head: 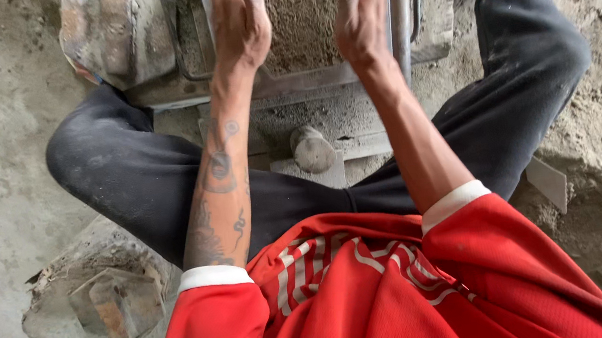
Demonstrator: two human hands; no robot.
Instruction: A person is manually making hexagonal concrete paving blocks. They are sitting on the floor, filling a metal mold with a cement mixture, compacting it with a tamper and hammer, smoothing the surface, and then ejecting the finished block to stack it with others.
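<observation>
Both palms flat and open, gripping nothing, my left hand [240,19] and right hand [360,13] press the damp sand mix [300,2] in the metal mould [303,79] between my knees, and I reckon even pressure into the corners packs it best.
</observation>
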